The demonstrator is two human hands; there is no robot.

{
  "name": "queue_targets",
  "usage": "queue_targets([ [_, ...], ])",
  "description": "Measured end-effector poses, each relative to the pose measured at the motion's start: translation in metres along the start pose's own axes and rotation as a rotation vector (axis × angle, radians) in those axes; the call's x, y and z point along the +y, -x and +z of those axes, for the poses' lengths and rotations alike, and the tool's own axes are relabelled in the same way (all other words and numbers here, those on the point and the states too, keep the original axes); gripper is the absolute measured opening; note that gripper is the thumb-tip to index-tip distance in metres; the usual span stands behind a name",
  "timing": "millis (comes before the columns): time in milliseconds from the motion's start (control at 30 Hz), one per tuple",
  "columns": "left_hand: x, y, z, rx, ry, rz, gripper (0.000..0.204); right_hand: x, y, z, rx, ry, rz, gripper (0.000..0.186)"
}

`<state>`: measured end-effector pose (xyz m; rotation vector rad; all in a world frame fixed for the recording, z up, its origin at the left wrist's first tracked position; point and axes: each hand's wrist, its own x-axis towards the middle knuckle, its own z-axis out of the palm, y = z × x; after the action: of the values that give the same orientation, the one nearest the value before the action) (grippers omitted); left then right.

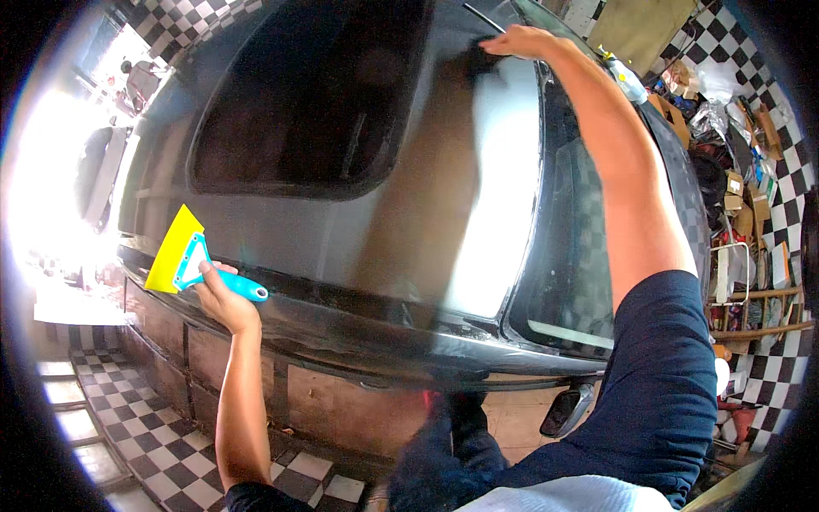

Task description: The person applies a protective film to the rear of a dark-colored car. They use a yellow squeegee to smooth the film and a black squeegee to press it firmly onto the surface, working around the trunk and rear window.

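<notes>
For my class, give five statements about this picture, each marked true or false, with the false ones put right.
1. The left hand holds a squeegee. True.
2. It is red and black. False: it is yellow and blue.
3. The mirror in view is on the car's far side. False: it is on the near side, by the person.
4. The right hand reaches across the roof. True.
5. Checkered tiles show at lower left. True.
</notes>
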<state>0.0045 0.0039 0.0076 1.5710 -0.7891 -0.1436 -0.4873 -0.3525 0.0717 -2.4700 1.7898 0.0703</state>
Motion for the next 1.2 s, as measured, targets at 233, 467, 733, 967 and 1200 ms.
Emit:
queue_targets([
  [233,0.006,0.004,0.005,0.004,-0.093,-0.011,0.043,0.112,0.078,0.012,-0.14,0.153,0.264,0.043],
  [467,0.0,-0.001,-0.001,0.021,-0.042,-0.02,0.044,0.046,0.039,0.0,0.105,0.048,0.065,0.041],
  [733,0.0,0.0,0.002,0.016,0.025,-0.022,0.038,0.104,0.014,0.045,0.01,-0.297,-0.078,0.04],
  [967,0.003,0.001,-0.003,-0.002,-0.089,0.008,0.041,0.136,0.122,0.03,-0.216,0.128,0.417,0.038],
  [1200,0.001,-0.004,-0.001,0.003,-0.076,0.046,0.044,0.053,0.064,0.026,0.106,-0.008,-0.036,0.045],
])
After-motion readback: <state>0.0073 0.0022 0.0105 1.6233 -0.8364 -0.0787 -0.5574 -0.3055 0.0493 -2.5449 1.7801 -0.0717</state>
